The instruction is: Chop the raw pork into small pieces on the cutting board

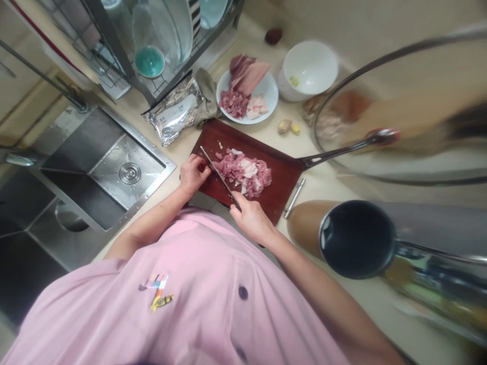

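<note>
My right hand (251, 218) is closed around the handle of a kitchen knife (216, 171), whose blade points up and to the left across the dark red cutting board (279, 203). At the board's left edge my left hand (194, 175) has its fingers curled together close beside the blade; what they hold, if anything, is hidden. Just beyond the blade lies a loose pile of chopped raw meat (232, 165), pink with whitish fatty bits. Small scraps are scattered on the board around it.
Behind the board stand a white plate (271, 109) of raw meat, a white bowl (321, 68) and pieces of ginger (284, 126). A foil packet (177, 114) and dish rack (133, 83) are at the back left. A steel sink (110, 175) lies left, a dark pan (357, 241) right.
</note>
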### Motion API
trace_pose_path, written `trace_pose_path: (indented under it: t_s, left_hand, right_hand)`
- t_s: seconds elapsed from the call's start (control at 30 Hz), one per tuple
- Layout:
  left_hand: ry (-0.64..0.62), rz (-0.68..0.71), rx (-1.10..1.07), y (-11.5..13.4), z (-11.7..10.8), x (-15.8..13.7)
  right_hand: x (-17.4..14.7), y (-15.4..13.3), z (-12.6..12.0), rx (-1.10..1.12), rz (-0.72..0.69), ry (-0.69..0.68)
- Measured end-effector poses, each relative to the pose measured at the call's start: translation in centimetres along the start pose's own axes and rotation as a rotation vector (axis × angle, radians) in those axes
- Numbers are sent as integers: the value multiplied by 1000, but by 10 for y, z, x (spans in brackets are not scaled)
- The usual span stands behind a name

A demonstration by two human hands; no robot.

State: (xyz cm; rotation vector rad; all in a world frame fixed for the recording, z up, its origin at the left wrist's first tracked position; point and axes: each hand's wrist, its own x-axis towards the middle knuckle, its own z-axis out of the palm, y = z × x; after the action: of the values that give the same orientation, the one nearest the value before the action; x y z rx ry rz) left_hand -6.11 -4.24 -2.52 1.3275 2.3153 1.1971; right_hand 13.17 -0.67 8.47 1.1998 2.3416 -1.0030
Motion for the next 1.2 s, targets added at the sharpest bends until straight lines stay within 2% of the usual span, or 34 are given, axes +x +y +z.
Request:
trace_pose_path:
  t_s: [0.1, 0.2, 0.27, 0.47, 0.63, 0.77, 1.0, 1.1, 1.2]
  left_hand:
    - [-36, 3, 23, 2, -3, 3]
    - [-55, 9, 16, 2, -4, 4]
    - [-51, 6, 22, 1, -4, 3]
    - [-28, 19, 50, 0, -1, 2]
    - [-21, 20, 4, -2, -1, 1]
    - [-3, 21, -29, -2, -2, -2]
    - [25, -6, -25, -4, 1, -3]
    - [5, -17, -19, -3, 2, -1]
    - [-22, -16, 5, -1, 0, 1]
  right_hand:
    - [22, -12, 3, -10, -20, 5]
    - [47, -22, 7, -39, -64, 68]
    - [52, -21, 9, -26, -92, 88]
    - [31, -4, 16, 1, -25, 34]
    - [47, -4, 11, 93, -112, 102]
    - [36, -1, 3, 131, -80, 173]
    - [-2, 2, 0, 46, -42, 43]
    - [2, 1, -1, 32, -43, 15]
    - [24, -9, 1, 9, -62, 20]
